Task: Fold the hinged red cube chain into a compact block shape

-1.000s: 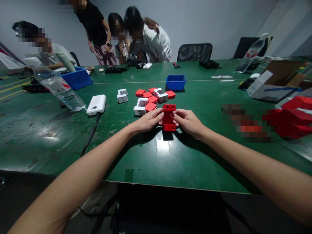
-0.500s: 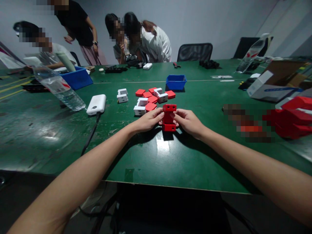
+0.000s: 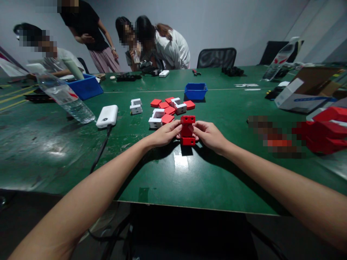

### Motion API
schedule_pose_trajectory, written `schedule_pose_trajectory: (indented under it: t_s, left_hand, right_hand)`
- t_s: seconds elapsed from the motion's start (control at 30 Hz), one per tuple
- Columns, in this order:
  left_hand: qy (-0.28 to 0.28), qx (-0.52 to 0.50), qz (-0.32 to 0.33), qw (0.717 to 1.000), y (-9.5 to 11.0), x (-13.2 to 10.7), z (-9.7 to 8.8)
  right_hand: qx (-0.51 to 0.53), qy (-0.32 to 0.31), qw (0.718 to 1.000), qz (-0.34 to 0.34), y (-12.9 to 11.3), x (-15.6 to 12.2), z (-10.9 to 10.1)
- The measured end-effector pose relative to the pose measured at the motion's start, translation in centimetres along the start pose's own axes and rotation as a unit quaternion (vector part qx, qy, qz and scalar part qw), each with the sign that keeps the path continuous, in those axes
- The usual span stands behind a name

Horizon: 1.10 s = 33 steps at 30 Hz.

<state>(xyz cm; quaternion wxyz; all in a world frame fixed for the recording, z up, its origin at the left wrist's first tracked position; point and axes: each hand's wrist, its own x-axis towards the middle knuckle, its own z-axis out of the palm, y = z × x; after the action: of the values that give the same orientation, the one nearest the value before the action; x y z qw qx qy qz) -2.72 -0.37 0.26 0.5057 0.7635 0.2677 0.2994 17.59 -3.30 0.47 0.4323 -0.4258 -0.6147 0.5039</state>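
Between my two hands is a red U-shaped block (image 3: 187, 130) with small round holes in its upper and lower arms. My left hand (image 3: 168, 133) grips its left side, thumb and fingers closed on it. From the right, my right hand (image 3: 208, 134) pinches the other side, its thumb at the recess. Some fingertips are hidden behind the block. Just beyond my hands lies a loose group of flat red pieces (image 3: 168, 119) and white U-shaped blocks (image 3: 155, 122). Another white block (image 3: 136, 106) sits apart to the left.
A white power bank (image 3: 107, 116) with a black cable lies left, near a tilted water bottle (image 3: 65, 95). Beyond the pieces stands a small blue bin (image 3: 195, 91). On the right are a cardboard box (image 3: 311, 88) and a red object (image 3: 325, 135). Several people are across the table.
The red block and both my hands are almost unmoved. Across the table, a standing person's hand has come up in front of the body, and another person's cup has lowered slightly.
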Motion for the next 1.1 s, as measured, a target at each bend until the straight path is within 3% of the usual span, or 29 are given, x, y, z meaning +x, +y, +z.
schedule_pose_trajectory:
  t_s: [1.1]
  left_hand:
    - [0.002, 0.08, -0.001, 0.997, 0.74, -0.16, -0.19]
  right_hand:
    - [-0.015, -0.006, 1.0, -0.009, 0.04, 0.03, -0.11]
